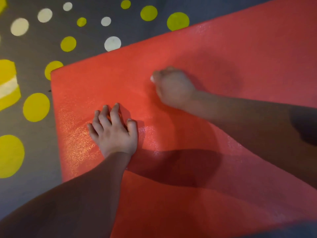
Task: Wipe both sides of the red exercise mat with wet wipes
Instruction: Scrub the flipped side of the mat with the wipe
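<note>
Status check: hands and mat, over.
Left hand spread, pressing red mat. Right hand curled on white wipe, blurred. Nothing blocking the mat.

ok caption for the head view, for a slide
Left hand braces the red exercise mat while the blurred right hand grips a white wet wipe on it, dotted grey floor beside.

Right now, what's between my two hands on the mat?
Only bare red mat, shiny in patches, between the left hand and the right hand gripping a white wipe; head view.

Both forearms are bare as far as my feed shows; the left hand (114,133) has short, plain nails, and the right hand (173,87) is blurred.
</note>
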Demonstrator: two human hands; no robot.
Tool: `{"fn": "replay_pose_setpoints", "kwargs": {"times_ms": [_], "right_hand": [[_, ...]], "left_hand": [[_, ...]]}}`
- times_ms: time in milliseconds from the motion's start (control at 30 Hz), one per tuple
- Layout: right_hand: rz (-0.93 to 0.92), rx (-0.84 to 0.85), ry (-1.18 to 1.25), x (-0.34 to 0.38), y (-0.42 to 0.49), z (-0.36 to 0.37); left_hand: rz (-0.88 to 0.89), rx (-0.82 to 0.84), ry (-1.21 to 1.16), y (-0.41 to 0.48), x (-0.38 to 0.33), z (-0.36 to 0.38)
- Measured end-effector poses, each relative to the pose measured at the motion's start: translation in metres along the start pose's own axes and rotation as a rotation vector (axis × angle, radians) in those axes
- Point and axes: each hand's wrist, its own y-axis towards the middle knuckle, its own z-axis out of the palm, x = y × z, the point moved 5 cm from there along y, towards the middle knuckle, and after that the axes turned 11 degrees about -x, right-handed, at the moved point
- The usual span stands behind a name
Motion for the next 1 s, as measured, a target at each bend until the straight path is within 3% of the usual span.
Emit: {"fn": "replay_pose_setpoints", "kwargs": {"times_ms": [67, 100, 233, 300, 400, 500, 567, 633, 733, 800, 867, 1000], "right_hand": [[-0.132, -0.023, -0.012, 0.004, -0.011, -0.006], [-0.088, -0.068, -0.058, -0.012, -0.009, -0.012], [0.402, -0.112, -0.317, -0.113, -0.001, -0.033], [0.485, -0.119, -0.319, -0.116, -0.003, -0.032], [0.348, -0.101, -0.156, -0.053, -0.009, -0.017], [0.001, -0.022, -0.009, 0.017, -0.035, -0.004], [-0.174, 0.030, -0.004, 0.021, -0.042, -0.008], [-0.113, -0.052, -0.074, -0.013, -0.028, -0.016], [0.208, -0.131, -0.212, -0.073, -0.011, -0.026], [0.250, -0.107, -0.193, -0.061, -0.011, -0.023], [0.127, -0.051, -0.061, -0.015, -0.023, -0.015], [-0.340, 0.101, 0.137, 0.065, -0.065, -0.005]], "left_hand": [[0.000, -0.002, 0.003, 0.000, 0.001, 0.000], [0.001, 0.000, 0.001, 0.000, 0.001, 0.000], [0.006, 0.003, 0.003, 0.000, 0.002, 0.001], [0.005, 0.000, 0.004, 0.000, 0.001, 0.001], [0.003, -0.006, 0.001, 0.000, 0.000, 0.000], [0.010, -0.017, 0.004, 0.000, 0.001, 0.000], [0.012, -0.016, 0.000, 0.000, 0.002, 0.001], [0.014, -0.019, -0.004, -0.001, 0.002, 0.001], [0.010, -0.020, 0.001, -0.001, 0.002, 0.001], [0.005, -0.011, 0.000, -0.001, 0.002, 0.002], [0.003, -0.010, 0.001, -0.001, 0.002, 0.002], [0.011, -0.015, 0.007, -0.001, 0.002, 0.001]]}}
